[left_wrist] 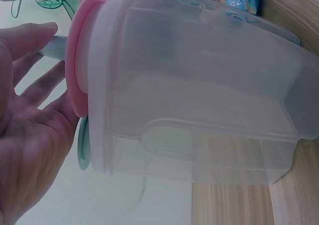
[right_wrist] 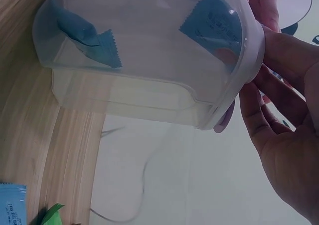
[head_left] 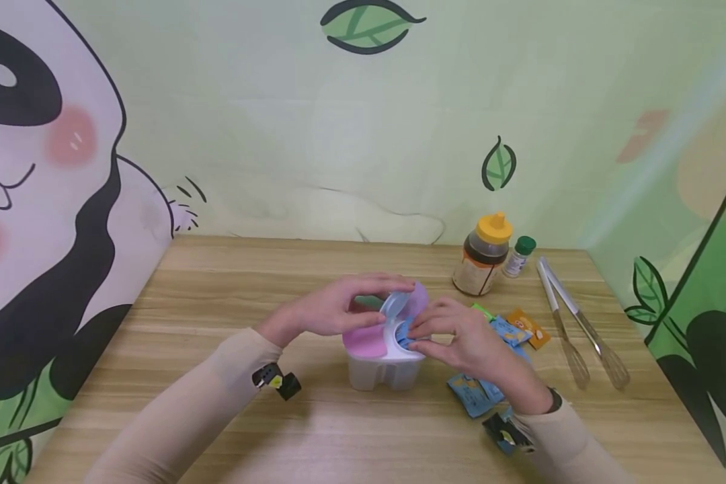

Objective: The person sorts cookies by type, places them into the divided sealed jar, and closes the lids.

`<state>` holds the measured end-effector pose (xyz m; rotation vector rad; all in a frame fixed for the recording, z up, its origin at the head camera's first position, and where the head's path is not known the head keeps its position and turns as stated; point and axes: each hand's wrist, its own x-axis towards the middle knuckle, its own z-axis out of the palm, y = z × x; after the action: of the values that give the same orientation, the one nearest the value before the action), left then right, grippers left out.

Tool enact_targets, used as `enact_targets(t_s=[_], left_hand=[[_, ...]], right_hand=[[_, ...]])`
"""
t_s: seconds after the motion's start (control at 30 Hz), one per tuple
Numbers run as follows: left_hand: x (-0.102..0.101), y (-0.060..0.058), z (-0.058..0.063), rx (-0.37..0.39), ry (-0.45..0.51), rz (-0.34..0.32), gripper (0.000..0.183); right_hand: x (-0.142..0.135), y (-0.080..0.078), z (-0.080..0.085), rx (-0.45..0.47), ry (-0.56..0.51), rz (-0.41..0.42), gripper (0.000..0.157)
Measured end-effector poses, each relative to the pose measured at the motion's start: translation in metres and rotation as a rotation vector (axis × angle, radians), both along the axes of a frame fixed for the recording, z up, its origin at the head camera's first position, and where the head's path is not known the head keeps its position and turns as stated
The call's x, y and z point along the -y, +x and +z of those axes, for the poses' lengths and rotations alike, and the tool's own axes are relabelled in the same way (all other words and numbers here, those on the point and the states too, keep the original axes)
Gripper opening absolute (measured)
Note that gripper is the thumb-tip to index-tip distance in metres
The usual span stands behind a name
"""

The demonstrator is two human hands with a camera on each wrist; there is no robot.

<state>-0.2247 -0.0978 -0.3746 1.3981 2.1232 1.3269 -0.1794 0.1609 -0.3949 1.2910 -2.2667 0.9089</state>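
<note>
On the table stands a clear plastic storage box (head_left: 366, 373) with a white top and pink, purple, green and light blue flip lids. My left hand (head_left: 333, 306) holds the raised light blue lid (head_left: 392, 306) between thumb and fingers. At the round opening under it, my right hand (head_left: 460, 333) pinches a blue packet (head_left: 402, 333). In the right wrist view, that blue packet (right_wrist: 212, 28) shows through the wall, mostly inside near the opening. Another blue packet (right_wrist: 87, 38) lies at the bottom of the same compartment. The right fingertips are partly hidden by the rim.
Right of the box lie several blue packets (head_left: 470, 395), an orange packet (head_left: 529, 328) and a bit of a green one (head_left: 482, 311). Behind them stand a yellow-capped bottle (head_left: 482, 259) and a small green-capped bottle (head_left: 518, 257). A whisk-ended pair of tongs (head_left: 581, 316) lies farther right.
</note>
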Motion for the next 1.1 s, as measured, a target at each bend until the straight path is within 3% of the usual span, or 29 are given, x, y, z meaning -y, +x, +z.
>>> enact_targets(t_s=[0.37, 0.7, 1.0, 1.1], left_hand=[[0.000, -0.001, 0.002, 0.010, 0.005, 0.000, 0.053], [-0.001, 0.000, 0.003, 0.004, -0.028, 0.014, 0.054], [0.000, 0.001, 0.003, 0.017, -0.040, 0.019, 0.054], [0.000, 0.001, 0.003, 0.017, -0.037, 0.012, 0.054]], right_hand=[[-0.001, 0.000, 0.004, 0.056, 0.155, 0.018, 0.007], [-0.003, 0.004, 0.008, 0.137, 0.286, 0.049, 0.014], [0.002, 0.009, 0.019, 0.117, 0.454, 0.020, 0.013], [0.002, 0.009, 0.018, 0.128, 0.455, 0.018, 0.012]])
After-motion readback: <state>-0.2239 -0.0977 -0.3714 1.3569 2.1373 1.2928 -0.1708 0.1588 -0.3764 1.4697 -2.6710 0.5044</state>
